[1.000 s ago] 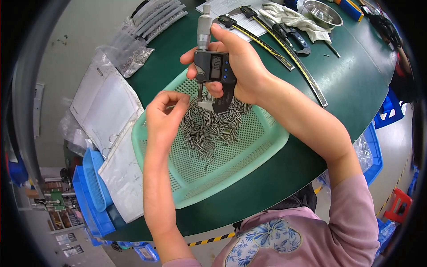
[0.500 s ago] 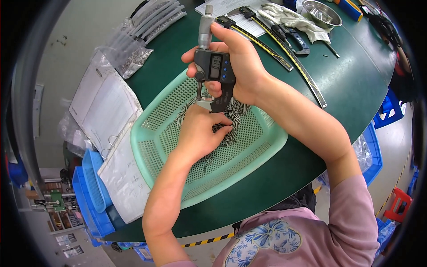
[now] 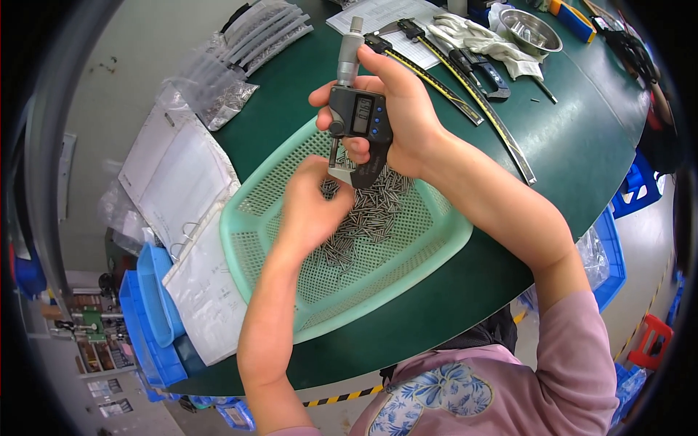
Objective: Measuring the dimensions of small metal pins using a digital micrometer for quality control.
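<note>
My right hand [image 3: 411, 109] is wrapped round a dark digital micrometer [image 3: 379, 149], holding it upright with the thumb near its silver thimble. Its display and blue buttons face up. Just left of the micrometer's jaw, my left hand [image 3: 309, 211] is curled, thumb and fingers drawn together close to the measuring gap. Whatever the left fingertips pinch is hidden or too small to make out. Below both hands a pale green perforated basket [image 3: 407, 275] stands on the table, with a heap of small metal pins [image 3: 374, 216] on its bottom.
An open ring binder [image 3: 178, 178] lies left of the basket, beside blue trays [image 3: 149, 327]. Bagged small parts [image 3: 233, 102] lie far left. Beyond my right hand are long calipers [image 3: 483, 109], white gloves [image 3: 487, 43], another micrometer [image 3: 494, 81] and a metal bowl [image 3: 534, 33].
The left hand has drawn back from over the pins to the micrometer's jaw, its fingers curling in. The micrometer has shifted slightly right and down in view, and its reading has changed.
</note>
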